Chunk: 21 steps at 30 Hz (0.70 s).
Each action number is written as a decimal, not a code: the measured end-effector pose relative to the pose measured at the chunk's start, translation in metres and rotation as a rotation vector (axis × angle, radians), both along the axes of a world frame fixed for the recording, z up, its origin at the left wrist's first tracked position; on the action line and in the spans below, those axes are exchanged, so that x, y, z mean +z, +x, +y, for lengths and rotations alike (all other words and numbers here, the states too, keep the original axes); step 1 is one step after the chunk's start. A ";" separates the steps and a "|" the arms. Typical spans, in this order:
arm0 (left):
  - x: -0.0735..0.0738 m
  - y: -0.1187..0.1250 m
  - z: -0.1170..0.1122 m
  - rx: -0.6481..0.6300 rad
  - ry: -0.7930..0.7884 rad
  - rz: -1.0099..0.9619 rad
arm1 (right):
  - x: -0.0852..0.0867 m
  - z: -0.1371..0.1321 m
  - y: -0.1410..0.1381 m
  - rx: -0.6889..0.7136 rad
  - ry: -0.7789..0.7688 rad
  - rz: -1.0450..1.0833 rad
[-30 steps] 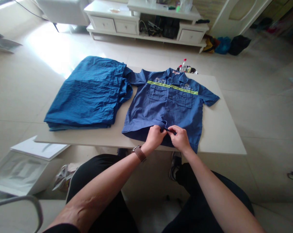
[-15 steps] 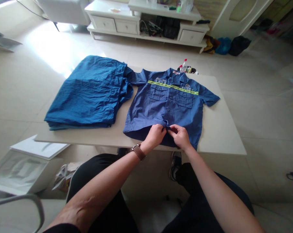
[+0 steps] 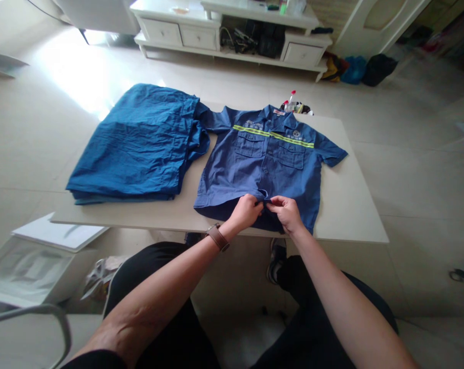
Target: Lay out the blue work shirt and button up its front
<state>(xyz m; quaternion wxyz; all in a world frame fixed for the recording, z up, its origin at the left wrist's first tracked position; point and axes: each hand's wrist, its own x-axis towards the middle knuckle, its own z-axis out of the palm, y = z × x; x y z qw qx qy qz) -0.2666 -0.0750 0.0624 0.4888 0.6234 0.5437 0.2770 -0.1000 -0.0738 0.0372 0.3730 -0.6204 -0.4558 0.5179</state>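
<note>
A blue short-sleeved work shirt lies flat and face up on the table, with a yellow-green reflective stripe across its chest and two flap pockets. My left hand pinches the shirt's front edge near the bottom hem. My right hand grips the opposite front edge, and the two hands nearly touch at the placket. My fingers hide the lowest part of the opening. A brown-strapped wristwatch sits on my left wrist. To the left of the shirt lies a folded pile of darker blue work clothing, touching the shirt's sleeve.
The cream table stands over my knees, with small bottles just behind its far edge. Beyond it are a white low cabinet and bags on the floor. A white box stands low at the left.
Both hands have shifted slightly up the shirt front and closer together, still holding its edges. The whole scene sits a little higher in the view.
</note>
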 end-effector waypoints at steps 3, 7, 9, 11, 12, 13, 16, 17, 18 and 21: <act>0.000 0.002 -0.001 0.011 -0.014 -0.010 | -0.001 0.000 -0.001 -0.030 0.025 -0.041; -0.001 0.003 0.001 0.035 -0.040 -0.031 | 0.003 -0.004 -0.006 -0.072 0.132 -0.174; -0.001 0.004 0.001 0.048 -0.049 -0.039 | 0.007 -0.007 -0.010 -0.088 0.193 -0.267; 0.000 0.004 0.001 0.066 -0.064 -0.038 | 0.011 -0.010 -0.013 -0.083 0.253 -0.358; 0.000 0.005 0.001 0.077 -0.076 -0.036 | 0.013 -0.011 -0.014 -0.078 0.278 -0.393; 0.000 0.005 0.000 0.089 -0.088 -0.037 | 0.014 -0.011 -0.014 -0.075 0.297 -0.418; 0.000 0.007 -0.002 0.105 -0.110 -0.050 | 0.014 -0.012 -0.014 -0.072 0.315 -0.461; -0.001 0.008 -0.002 0.107 -0.112 -0.053 | 0.014 -0.012 -0.014 -0.074 0.320 -0.476; -0.001 0.009 -0.003 0.112 -0.112 -0.055 | 0.014 -0.012 -0.014 -0.074 0.329 -0.496; -0.004 0.014 -0.006 0.162 -0.131 -0.059 | 0.015 -0.010 -0.013 -0.073 0.358 -0.554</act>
